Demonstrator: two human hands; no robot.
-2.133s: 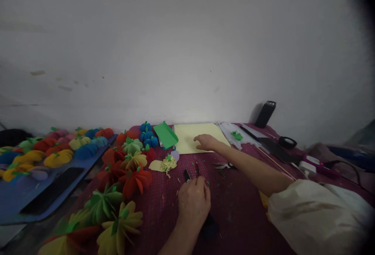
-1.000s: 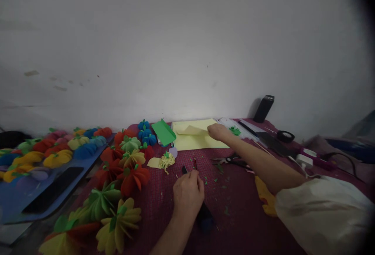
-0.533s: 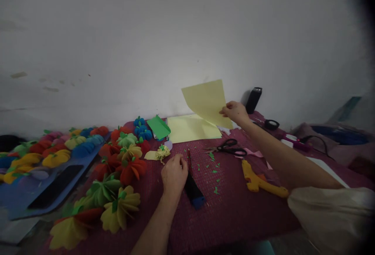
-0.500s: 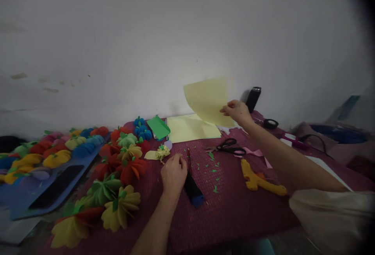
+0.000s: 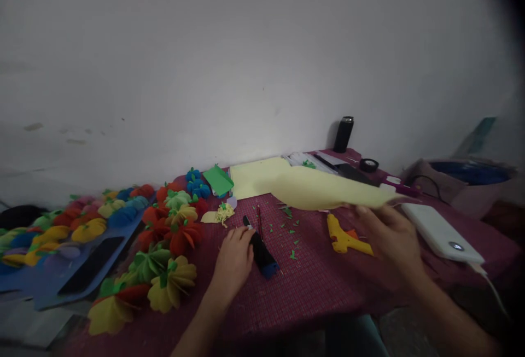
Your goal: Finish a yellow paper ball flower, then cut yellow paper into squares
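Observation:
My right hand (image 5: 389, 234) pinches the near edge of a pale yellow sheet of paper (image 5: 328, 187) between thumb and fingers. The sheet is held above the table, seen nearly edge-on. My left hand (image 5: 234, 253) lies palm down with its fingers stretched out, their tips against a black tool with a blue end (image 5: 264, 256); its exact kind is unclear. A thin dark red stick (image 5: 259, 220) lies beside that tool. Behind is a stack of yellow paper (image 5: 250, 179). Near my right hand lies a yellow glue gun (image 5: 344, 239).
Several colourful paper pumpkins (image 5: 180, 231) crowd the left, some on a blue board with a black phone (image 5: 92, 264). Green scraps (image 5: 293, 242) litter the purple tablecloth (image 5: 303, 286). A white power bank (image 5: 441, 231), black tape roll (image 5: 368, 165) and black bottle (image 5: 343, 134) stand right.
My right hand has brought the yellow sheet down and right, off the stack, tilting it flatter. My left hand's fingers have uncurled and spread beside the black tool.

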